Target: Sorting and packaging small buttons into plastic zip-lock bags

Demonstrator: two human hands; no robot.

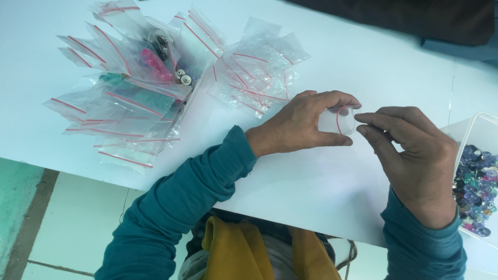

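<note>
On the white bench (363, 62), far left: heap of clear zip bags with red seal strips (129, 88), some filled; smaller loose pile (259, 70) beside it. Centre: left hand (301, 124) pinches a small clear bag (343, 120) just above the bench; right hand (415, 155) grips its opposite edge with fingertips. Far right: clear tub of coloured buttons (474, 181).

Two hands are seen over the white table (321, 176): one left hand (303, 124) and one right hand (415, 161). One small clear bag (343, 120) is held between them. Two heaps of clear red-striped bags are counted, a large heap (129, 88) toward the far left corner and a smaller heap (259, 70) beside it; single bags cannot be counted. One plastic tub (480, 129) of coloured buttons (477, 189), too many to count, is set at the right edge.
</note>
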